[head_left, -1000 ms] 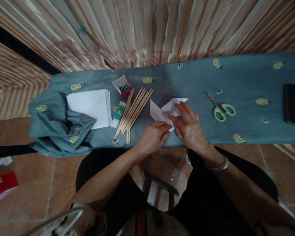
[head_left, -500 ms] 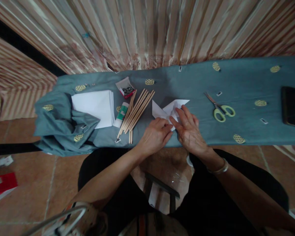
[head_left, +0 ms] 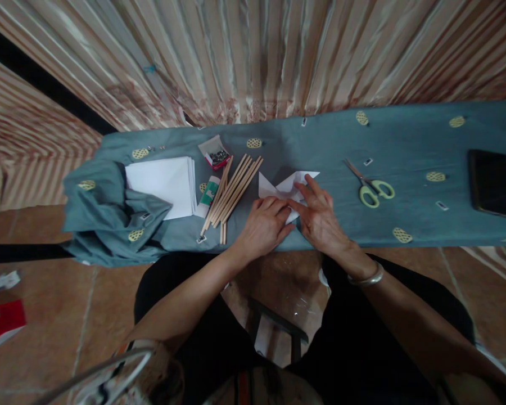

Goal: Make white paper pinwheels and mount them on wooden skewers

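Note:
A piece of white folded paper (head_left: 293, 183) with pointed flaps, like a pinwheel, lies on the cloth in front of me. My left hand (head_left: 265, 225) is closed on its near left side, fingers bent over the edge. From the right, my right hand (head_left: 318, 216) grips the same paper; its index finger presses near the middle and the other fingers rest on the right flap. Both hands hide the paper's near part. Left of it lie several thin wooden sticks (head_left: 236, 191). To the right are scissors (head_left: 369, 188) with light green handles.
A green and white glue stick (head_left: 208, 194) lies between the sticks and a stack of white paper (head_left: 164, 183). An open small box (head_left: 216, 154) holds small metal pieces. At the right is a black phone-like device (head_left: 494, 183). Blue-grey cloth (head_left: 405, 140) covers the table before a striped curtain (head_left: 257, 56).
My right index finger has moved slightly left toward the middle of the paper, and my left fingers have shifted over its near edge. The whole view has shifted a little.

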`<state>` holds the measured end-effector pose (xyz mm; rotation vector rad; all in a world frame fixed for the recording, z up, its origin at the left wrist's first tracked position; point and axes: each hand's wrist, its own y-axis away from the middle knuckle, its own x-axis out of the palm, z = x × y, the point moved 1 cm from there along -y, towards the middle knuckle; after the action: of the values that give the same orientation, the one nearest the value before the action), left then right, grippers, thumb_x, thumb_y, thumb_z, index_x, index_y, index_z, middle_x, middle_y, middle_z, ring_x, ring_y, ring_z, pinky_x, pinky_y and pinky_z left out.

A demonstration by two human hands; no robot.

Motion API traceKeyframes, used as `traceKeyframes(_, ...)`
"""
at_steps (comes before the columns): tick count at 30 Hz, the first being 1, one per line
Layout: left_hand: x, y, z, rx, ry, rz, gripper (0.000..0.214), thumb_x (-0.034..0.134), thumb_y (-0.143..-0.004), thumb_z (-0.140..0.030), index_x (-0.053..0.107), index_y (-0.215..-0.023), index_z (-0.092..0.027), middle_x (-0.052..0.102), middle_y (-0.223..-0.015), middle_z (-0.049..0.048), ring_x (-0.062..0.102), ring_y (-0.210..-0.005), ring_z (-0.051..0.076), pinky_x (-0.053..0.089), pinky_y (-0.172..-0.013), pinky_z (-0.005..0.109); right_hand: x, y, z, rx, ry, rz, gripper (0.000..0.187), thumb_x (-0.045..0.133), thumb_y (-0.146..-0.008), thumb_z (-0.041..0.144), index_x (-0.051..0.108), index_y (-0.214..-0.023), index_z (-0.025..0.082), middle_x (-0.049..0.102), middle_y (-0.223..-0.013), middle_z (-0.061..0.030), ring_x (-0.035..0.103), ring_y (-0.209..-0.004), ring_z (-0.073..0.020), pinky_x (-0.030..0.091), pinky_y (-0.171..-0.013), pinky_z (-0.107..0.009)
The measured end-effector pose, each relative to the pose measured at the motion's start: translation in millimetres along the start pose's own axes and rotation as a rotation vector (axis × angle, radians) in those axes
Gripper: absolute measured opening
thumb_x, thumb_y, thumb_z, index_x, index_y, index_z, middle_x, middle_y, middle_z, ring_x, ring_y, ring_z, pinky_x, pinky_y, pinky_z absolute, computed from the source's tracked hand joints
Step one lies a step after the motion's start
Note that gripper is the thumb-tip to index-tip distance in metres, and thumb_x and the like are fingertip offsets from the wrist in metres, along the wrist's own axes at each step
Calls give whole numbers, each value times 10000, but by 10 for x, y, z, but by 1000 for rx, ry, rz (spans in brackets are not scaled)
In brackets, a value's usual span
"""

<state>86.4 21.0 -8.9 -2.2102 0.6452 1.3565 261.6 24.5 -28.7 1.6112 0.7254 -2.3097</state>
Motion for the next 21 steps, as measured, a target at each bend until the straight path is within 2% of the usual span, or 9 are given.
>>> traceKeyframes(5,-2,-7,7,14,-15,19,330,499,-969,-361,626,-1181,-143,629,-1233,126,487,-1201,291,387,-990,465,-25,-91,-30,24,17,1,412,373,-917,132,724,-1119,206,511,-1454,-136,269,-1483,-334,360,-1078,-564)
traceKeyframes(10,23,-14,32,34,-55,18,340,502,-967,-366,624,-1180,-131,631,-1221,134,492,-1203,296,381,-992,470,-24,-135,-36,43,-17,25,431,383,-885,99,732,-1096,236,495,-1479,-96,230,-1497,-326,315,-1097,-593)
traceKeyframes(16,36,-8,39,43,-43,-14,395,489,-972,-423,622,-1198,-128,630,-1253,140,502,-1212,286,371,-1013,475,29,-42,-37,25,-52,-4,448,390,-896,134,684,-1219,233,450,-1519,-110,213,-1498,-337,306,-1097,-602)
traceKeyframes(21,-50,18,52,24,21,-88,414,493,-968,-450,626,-1222,-151,636,-1257,128,524,-1189,268,382,-1021,475,65,40,-37,29,-46,-29,473,376,-909,126,647,-1279,243,424,-1539,-114,210,-1501,-330,298,-1098,-606)
